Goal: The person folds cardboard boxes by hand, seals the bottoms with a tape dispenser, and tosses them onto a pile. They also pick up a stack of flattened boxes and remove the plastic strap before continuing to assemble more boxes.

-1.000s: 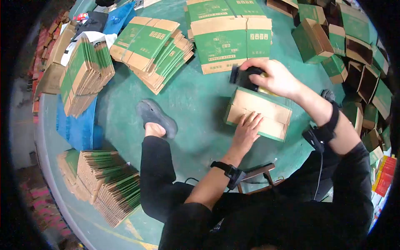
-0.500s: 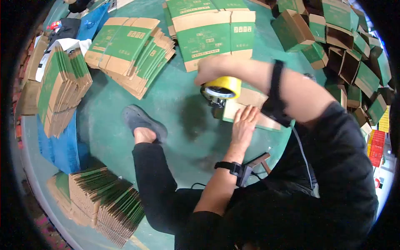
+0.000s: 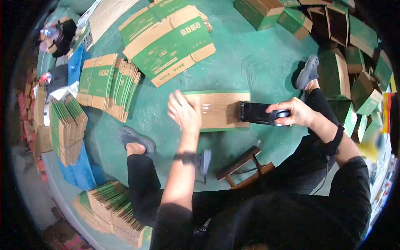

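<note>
A cardboard box with green edges lies on the green floor in front of me, a strip of clear tape along its middle seam. My left hand is at the box's left end, fingers apart and slightly blurred. My right hand is closed around the handle of a black tape dispenser. The head of the dispenser is at the right end of the box's top.
Flat green-and-brown cartons lie ahead. Bundled cartons stand at the left, more at the lower left. Formed boxes pile up on the right. A small wooden stool is near my legs. A person is at the far left.
The tape dispenser has moved from the box's left side to its right end with my right hand. My left hand is now at the left end. The view has shifted.
</note>
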Demonstrator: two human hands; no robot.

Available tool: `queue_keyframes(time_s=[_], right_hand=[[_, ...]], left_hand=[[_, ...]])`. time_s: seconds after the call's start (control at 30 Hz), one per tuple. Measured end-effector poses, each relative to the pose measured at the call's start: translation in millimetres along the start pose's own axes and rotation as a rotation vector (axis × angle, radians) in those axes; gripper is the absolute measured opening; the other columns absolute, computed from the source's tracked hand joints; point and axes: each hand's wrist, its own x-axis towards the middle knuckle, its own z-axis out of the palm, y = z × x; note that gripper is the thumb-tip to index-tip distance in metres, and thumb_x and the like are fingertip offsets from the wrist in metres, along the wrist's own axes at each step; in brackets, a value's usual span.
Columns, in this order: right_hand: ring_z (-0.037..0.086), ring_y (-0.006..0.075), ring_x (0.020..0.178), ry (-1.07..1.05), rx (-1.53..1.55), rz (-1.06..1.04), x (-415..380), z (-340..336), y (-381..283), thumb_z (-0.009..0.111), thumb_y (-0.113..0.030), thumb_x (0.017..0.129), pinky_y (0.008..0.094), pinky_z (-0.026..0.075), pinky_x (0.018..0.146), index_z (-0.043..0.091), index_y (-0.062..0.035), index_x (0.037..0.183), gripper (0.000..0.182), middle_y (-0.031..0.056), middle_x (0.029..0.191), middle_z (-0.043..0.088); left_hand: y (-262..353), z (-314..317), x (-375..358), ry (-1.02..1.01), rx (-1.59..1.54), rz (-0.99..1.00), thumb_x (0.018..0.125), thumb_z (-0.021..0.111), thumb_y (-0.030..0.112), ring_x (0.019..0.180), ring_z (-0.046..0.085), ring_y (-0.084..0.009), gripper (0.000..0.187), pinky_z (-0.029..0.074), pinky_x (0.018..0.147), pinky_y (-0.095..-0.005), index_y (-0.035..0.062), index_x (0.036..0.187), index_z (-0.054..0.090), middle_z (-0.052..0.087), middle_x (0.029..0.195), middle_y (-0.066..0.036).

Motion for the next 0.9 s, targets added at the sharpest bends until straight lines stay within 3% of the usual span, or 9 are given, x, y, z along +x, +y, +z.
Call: queue_keyframes(time_s=[0.1, 0.13, 0.27, 0.4, 0.57, 0.7, 0.77, 0.8, 0.9], right_hand=[[0.061, 0.0138, 0.056, -0.041, 0.002, 0.127, -36, -25, 39, 0.067, -0.018, 0.069, 0.0276, 0.050, 0.058, 0.062, -0.0180, 0.102, 0.033, 0.0044, 0.069, 0.063], [0.062, 0.0158, 0.059, -0.114, 0.042, 0.309, -42, -29, 56, 0.066, -0.019, 0.069, 0.0283, 0.050, 0.060, 0.063, -0.0181, 0.100, 0.031, 0.0054, 0.071, 0.064], [0.062, 0.0233, 0.075, 0.057, 0.038, -0.082, 23, 28, 99, 0.062, -0.032, 0.072, 0.0320, 0.048, 0.069, 0.065, -0.0169, 0.097, 0.029, 0.0081, 0.085, 0.065], [0.060, 0.0285, 0.080, -0.116, -0.029, 0.323, 91, 66, 73, 0.040, -0.079, 0.064, 0.0387, 0.047, 0.070, 0.066, -0.0120, 0.093, 0.077, 0.0126, 0.086, 0.064], [0.057, 0.0325, 0.093, 0.045, 0.222, 0.472, 89, 92, 77, 0.047, -0.080, 0.058, 0.0398, 0.044, 0.080, 0.062, 0.0058, 0.090, 0.093, 0.0221, 0.095, 0.060], [0.057, 0.0158, 0.087, 0.576, 0.657, 0.351, 23, -31, 57, 0.068, -0.047, 0.070, 0.0303, 0.044, 0.078, 0.064, -0.0014, 0.092, 0.050, 0.0078, 0.095, 0.061], [0.054, 0.0107, 0.070, 1.224, 1.128, -0.275, -2, -113, 53, 0.062, -0.031, 0.079, 0.0263, 0.045, 0.065, 0.055, -0.0041, 0.107, 0.039, 0.0023, 0.078, 0.057], [0.052, 0.0103, 0.063, 1.303, 1.402, -0.374, -33, -152, 24, 0.060, -0.031, 0.081, 0.0253, 0.043, 0.057, 0.051, -0.0049, 0.110, 0.040, 0.0011, 0.075, 0.055], [0.050, 0.0107, 0.055, 1.407, 1.599, -0.512, -69, -189, 25, 0.055, -0.035, 0.084, 0.0246, 0.041, 0.047, 0.050, -0.0045, 0.113, 0.043, 0.0024, 0.073, 0.054]], left_hand=[[1, 13, 16, -0.503, -0.150, -0.309, 0.083, 0.047, 0.046, 0.088, 0.054, -0.0392, 0.056, 0.043, 0.074, -0.0466, -0.0014, 0.111, 0.037, 0.052, 0.097, -0.021], [0, 12, 13, -0.513, -0.137, -0.294, 0.083, 0.047, 0.046, 0.088, 0.054, -0.0392, 0.056, 0.043, 0.074, -0.0466, -0.0014, 0.111, 0.037, 0.052, 0.097, -0.021], [1, 13, 14, -0.472, -0.123, -0.267, 0.084, 0.046, 0.046, 0.084, 0.055, -0.0399, 0.053, 0.044, 0.073, -0.0464, -0.0025, 0.103, 0.041, 0.054, 0.093, -0.024], [-25, 29, 11, -0.423, -0.191, -0.301, 0.082, 0.050, 0.044, 0.094, 0.053, -0.0379, 0.048, 0.043, 0.077, -0.0445, 0.0008, 0.103, 0.047, 0.054, 0.104, -0.021], [3, 7, 64, -0.630, -0.107, -0.233, 0.077, 0.055, 0.047, 0.100, 0.052, -0.0376, 0.069, 0.041, 0.088, -0.0403, -0.0041, 0.121, 0.041, 0.052, 0.110, -0.027], [193, -104, 238, -0.265, -0.646, 0.495, 0.078, 0.056, 0.043, 0.117, 0.040, -0.0352, 0.069, 0.031, 0.097, -0.0462, 0.0015, 0.129, 0.034, 0.042, 0.126, -0.022], [304, -232, 290, 0.484, -0.683, 0.996, 0.078, 0.055, 0.045, 0.128, 0.025, -0.0340, 0.082, 0.014, 0.101, -0.0548, 0.0016, 0.137, 0.016, 0.024, 0.140, -0.017], [335, -279, 302, 0.838, -0.770, 1.061, 0.078, 0.059, 0.038, 0.126, 0.029, -0.0336, 0.077, 0.019, 0.101, -0.0487, -0.0009, 0.134, 0.023, 0.028, 0.137, -0.017], [334, -298, 334, 0.881, -1.032, 0.946, 0.080, 0.060, 0.023, 0.120, 0.036, -0.0331, 0.061, 0.026, 0.099, -0.0392, -0.0033, 0.128, 0.033, 0.037, 0.131, -0.019]])
